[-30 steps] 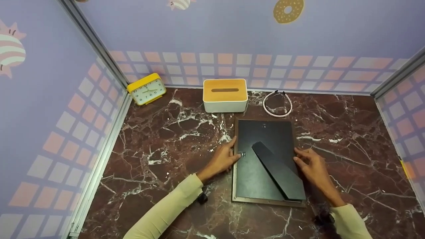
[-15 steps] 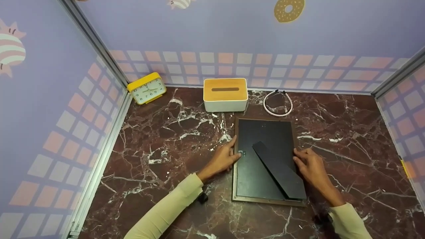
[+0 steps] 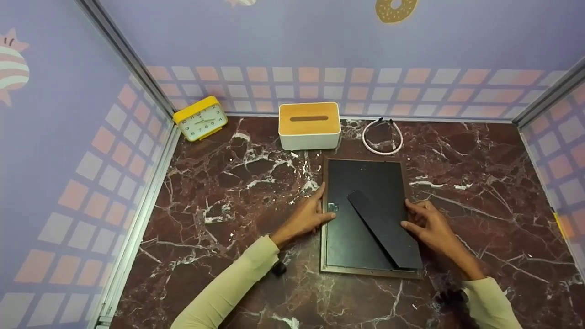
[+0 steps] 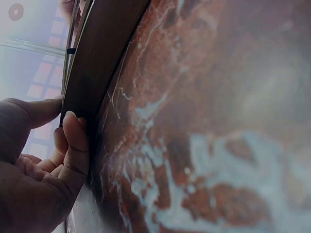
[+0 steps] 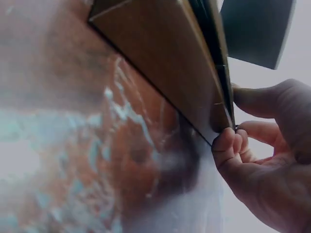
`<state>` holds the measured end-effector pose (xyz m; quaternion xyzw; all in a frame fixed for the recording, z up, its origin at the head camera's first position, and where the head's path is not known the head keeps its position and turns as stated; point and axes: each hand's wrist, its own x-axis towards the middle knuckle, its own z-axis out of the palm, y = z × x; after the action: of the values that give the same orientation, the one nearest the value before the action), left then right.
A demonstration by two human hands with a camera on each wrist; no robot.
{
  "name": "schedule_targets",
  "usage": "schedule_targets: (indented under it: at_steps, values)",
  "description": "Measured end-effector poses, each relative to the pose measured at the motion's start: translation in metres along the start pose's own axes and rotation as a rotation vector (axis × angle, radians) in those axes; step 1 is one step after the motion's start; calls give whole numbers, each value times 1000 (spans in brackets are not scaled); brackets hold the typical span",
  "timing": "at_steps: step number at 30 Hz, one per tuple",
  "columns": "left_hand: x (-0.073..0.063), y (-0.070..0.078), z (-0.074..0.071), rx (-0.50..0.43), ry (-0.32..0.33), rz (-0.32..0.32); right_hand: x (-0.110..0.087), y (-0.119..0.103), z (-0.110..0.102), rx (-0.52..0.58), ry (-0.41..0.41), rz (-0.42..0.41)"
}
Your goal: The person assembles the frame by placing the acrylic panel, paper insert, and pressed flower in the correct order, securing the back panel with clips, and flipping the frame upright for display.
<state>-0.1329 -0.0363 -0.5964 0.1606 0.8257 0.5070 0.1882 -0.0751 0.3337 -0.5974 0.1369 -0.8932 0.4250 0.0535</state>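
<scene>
A picture frame (image 3: 338,237) lies face down on the marble-patterned table, its black backing upward. From the backing a black easel stand (image 3: 386,233) slants toward the lower right corner. My left hand (image 3: 304,217) grips the frame's left edge, thumb on top beside a small metal clip (image 3: 333,207). On the opposite edge my right hand (image 3: 432,226) pinches the frame between thumb and fingers. In the left wrist view, curled fingertips (image 4: 73,124) press the brown side of the frame. The right wrist view shows fingertips (image 5: 225,141) at the frame's lower side and the thumb above.
Behind the frame stands a white tissue box (image 3: 310,141) with a wood-coloured lid. A white headband (image 3: 383,153) lies to its right. The yellow alarm clock (image 3: 201,119) sits in the back left corner. Patterned wall panels (image 3: 292,36) enclose the table.
The head view has tilted slightly, so everything sits a little higher. My left thumb reaches slightly further onto the backing. My right thumb has slid a little nearer along its edge. The frame stays put.
</scene>
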Motion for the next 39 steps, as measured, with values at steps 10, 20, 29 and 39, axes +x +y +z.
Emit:
schedule_targets:
  at_steps: [10,20,29,39]
  values:
    - [0,-5,4,28,49,87,-6,1,6,-45,22,40]
    - [3,-10,10,83,83,126,-8,1,14,-65,103,-2]
    - [9,-15,19,172,157,78,-6,-2,19,-100,160,-11]
    - [17,-32,21,148,170,119,-18,3,16,9,125,40]
